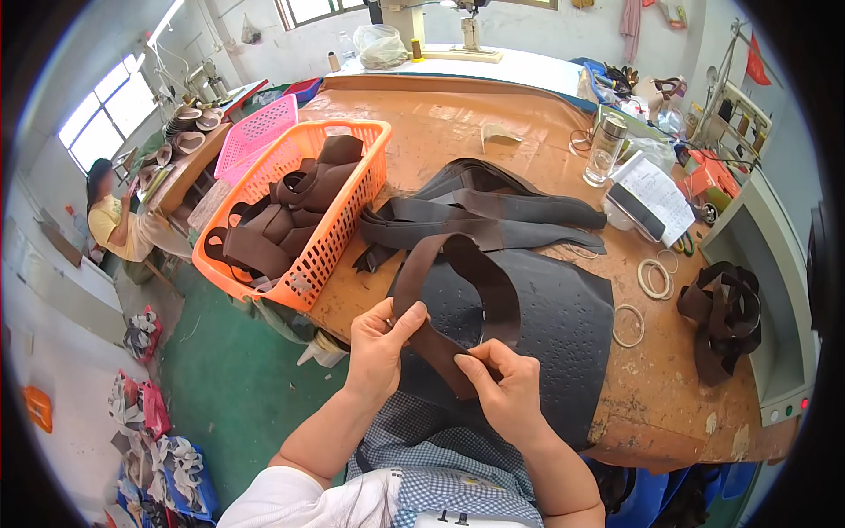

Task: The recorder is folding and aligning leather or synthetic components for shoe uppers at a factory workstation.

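Strip point(495, 297) broad, dark brown, loop-shaped.

Left grip point(378, 350) and right grip point(506, 387) pinching brown strip point(437, 352), orange basket point(345, 213)

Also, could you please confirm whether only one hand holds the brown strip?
No, the left hand and the right hand both hold the brown strip.

Strip point(440, 352) matt, smooth; orange basket point(341, 236) plastic; mat point(563, 343) pitted.
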Tool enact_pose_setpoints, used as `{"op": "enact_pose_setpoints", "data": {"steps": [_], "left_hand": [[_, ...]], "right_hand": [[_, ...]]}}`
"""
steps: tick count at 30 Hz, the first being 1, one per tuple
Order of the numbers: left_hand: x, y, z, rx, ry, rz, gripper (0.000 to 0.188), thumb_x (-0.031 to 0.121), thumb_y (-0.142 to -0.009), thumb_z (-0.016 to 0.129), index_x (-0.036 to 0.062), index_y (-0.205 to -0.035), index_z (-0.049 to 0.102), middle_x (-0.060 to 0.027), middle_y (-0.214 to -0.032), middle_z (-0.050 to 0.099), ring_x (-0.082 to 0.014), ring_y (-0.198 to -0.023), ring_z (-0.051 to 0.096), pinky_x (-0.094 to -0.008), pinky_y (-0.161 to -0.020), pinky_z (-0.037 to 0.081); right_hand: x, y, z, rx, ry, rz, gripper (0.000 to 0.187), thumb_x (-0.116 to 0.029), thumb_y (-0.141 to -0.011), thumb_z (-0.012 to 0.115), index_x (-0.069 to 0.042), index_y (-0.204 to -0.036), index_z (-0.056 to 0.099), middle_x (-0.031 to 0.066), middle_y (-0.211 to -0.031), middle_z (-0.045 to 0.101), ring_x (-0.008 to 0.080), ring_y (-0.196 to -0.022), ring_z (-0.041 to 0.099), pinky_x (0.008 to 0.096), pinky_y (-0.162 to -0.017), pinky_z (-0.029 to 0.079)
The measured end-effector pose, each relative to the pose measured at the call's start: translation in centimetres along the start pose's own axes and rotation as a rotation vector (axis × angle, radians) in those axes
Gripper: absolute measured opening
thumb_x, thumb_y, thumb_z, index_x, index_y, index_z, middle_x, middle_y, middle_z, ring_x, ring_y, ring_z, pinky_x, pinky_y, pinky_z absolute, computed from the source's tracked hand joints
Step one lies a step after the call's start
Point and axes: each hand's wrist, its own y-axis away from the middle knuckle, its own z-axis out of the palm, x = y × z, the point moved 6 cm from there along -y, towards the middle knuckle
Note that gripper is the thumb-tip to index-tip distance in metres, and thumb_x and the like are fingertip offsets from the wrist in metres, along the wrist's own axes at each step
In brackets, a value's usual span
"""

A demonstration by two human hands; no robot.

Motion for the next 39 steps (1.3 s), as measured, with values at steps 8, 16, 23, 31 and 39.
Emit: {"op": "enact_pose_setpoints", "data": {"steps": [8,16,23,31,39], "left_hand": [[0.0,0.0,0.9,-0.076,-0.063,-0.069,0.017,0.017,-0.099,0.058,0.0012,-0.102,0.063,-0.0082,-0.091,0.07,-0.0122,-0.076,0.066,-0.0246,-0.07,0.054],[1.5,-1.4,2.6,-0.108,-0.015,-0.051,0.018,0.017,-0.1,0.057,0.0001,-0.107,0.06,-0.011,-0.092,0.07,-0.0168,-0.083,0.069,-0.0286,-0.075,0.056],[8.6,-4.6,12.6,-0.527,-0.677,0.463,0.01,0.005,-0.092,0.058,0.0001,-0.099,0.065,-0.0098,-0.078,0.068,-0.0143,-0.069,0.066,-0.0266,-0.058,0.052],[-9.9,7.1,9.0,-0.935,-1.743,1.232,0.038,0.02,-0.081,0.058,-0.01,-0.104,0.066,-0.0245,-0.108,0.067,-0.0345,-0.106,0.065,-0.0379,-0.085,0.054],[-9.4,8.8,3.9,-0.777,-1.365,0.615,0.06,0.003,-0.074,0.058,-0.013,-0.13,0.048,-0.0319,-0.14,0.044,-0.0443,-0.134,0.043,-0.0521,-0.109,0.04]], "right_hand": [[0.1,0.0,-0.3,0.051,-0.027,0.005,0.018,-0.01,-0.094,0.066,0.005,-0.084,0.065,0.0055,-0.065,0.067,0.0057,-0.058,0.06,0.0212,-0.05,0.046],[0.7,1.2,0.0,0.097,0.133,-0.114,0.011,-0.008,-0.095,0.062,0.003,-0.097,0.067,0.0099,-0.068,0.065,0.014,-0.056,0.062,0.026,-0.052,0.045],[-3.3,3.9,-4.4,0.406,0.431,-0.558,0.014,0.009,-0.092,0.055,0.005,-0.105,0.059,0.0145,-0.093,0.071,0.0176,-0.076,0.069,0.0269,-0.071,0.054],[1.8,5.2,-4.6,0.248,0.703,-0.449,0.026,0.011,-0.078,0.062,0.003,-0.102,0.065,0.0167,-0.103,0.066,0.032,-0.096,0.065,0.0393,-0.081,0.055],[6.0,8.9,-3.2,0.006,1.229,-0.376,0.029,-0.003,-0.076,0.063,0.0,-0.103,0.072,0.0091,-0.115,0.066,0.0304,-0.121,0.054,0.0566,-0.113,0.027]]}}
